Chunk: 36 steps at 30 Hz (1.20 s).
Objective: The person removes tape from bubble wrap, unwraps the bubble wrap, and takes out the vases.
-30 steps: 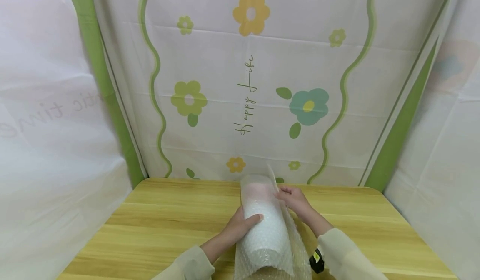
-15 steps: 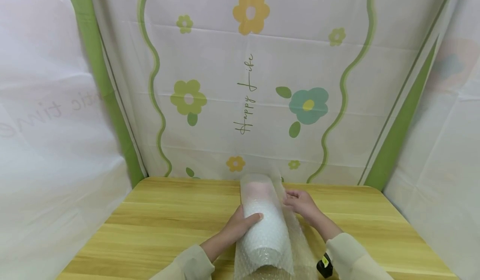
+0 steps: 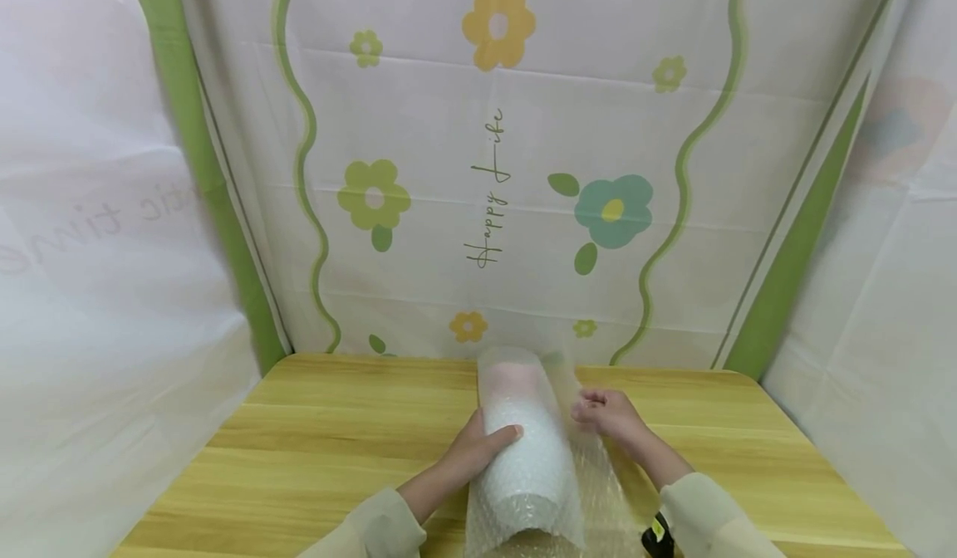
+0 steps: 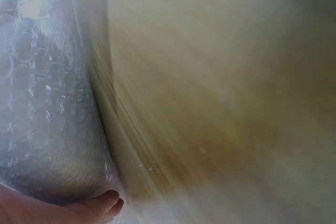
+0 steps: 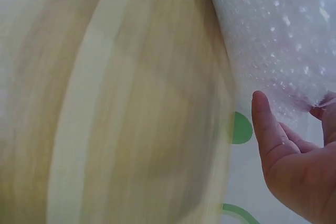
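A white, pink-ended cylindrical thing (image 3: 532,454) lies wrapped in bubble wrap near the middle of the table; what is inside cannot be made out. My left hand (image 3: 473,452) grips it from the left, thumb over the top, with the other fingers hidden along its side. In the left wrist view, fingertips (image 4: 109,200) lie against the bubbly surface. A loose flap of bubble wrap (image 3: 601,483) hangs off the right side. My right hand (image 3: 615,417) pinches its far edge between thumb and finger, while other fingers (image 5: 265,129) stand apart from the wrap in the right wrist view.
The wooden table (image 3: 336,433) reaches back to a white flowered curtain (image 3: 419,276), with more cloth at both sides. Beside the right sleeve (image 3: 706,508) is a small black object (image 3: 658,535) with a yellow label.
My right hand has moved right and a little nearer, drawing the flap away from the wrapped cylinder. The black object has shifted along with the sleeve. My left hand has stayed in place.
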Tool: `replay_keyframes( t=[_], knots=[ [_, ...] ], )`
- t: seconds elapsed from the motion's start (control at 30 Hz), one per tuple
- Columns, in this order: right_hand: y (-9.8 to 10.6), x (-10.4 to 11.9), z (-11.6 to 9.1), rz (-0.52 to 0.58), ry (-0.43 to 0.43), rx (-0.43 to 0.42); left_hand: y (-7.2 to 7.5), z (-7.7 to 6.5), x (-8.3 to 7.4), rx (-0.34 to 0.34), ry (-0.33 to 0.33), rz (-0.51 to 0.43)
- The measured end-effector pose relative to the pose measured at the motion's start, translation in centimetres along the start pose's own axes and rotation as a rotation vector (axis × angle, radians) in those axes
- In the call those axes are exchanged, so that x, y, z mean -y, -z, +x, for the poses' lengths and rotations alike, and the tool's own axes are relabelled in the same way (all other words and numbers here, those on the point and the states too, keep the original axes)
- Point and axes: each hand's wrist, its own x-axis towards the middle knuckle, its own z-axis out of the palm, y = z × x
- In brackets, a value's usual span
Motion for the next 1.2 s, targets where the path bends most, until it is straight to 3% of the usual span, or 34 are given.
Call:
replay_keyframes(
  t=[0.23, 0.57, 0.77, 1.2],
  knots=[
    [0.4, -0.9, 0.0, -0.024, -0.032, -0.025, 0.0, 0.0, 0.0, -0.002, 0.007, 0.019],
    [0.6, -1.9, 0.1, -0.227, -0.052, -0.061, 0.0, 0.1, 0.0, 0.005, -0.010, 0.018],
    [0.8, -2.1, 0.0, -0.423, -0.018, -0.100, 0.0, 0.1, 0.0, 0.009, -0.011, 0.012],
    [1.1, -2.0, -0.3, -0.603, 0.096, -0.118, 0.0, 0.1, -0.1, 0.015, -0.011, 0.004]
  ],
)
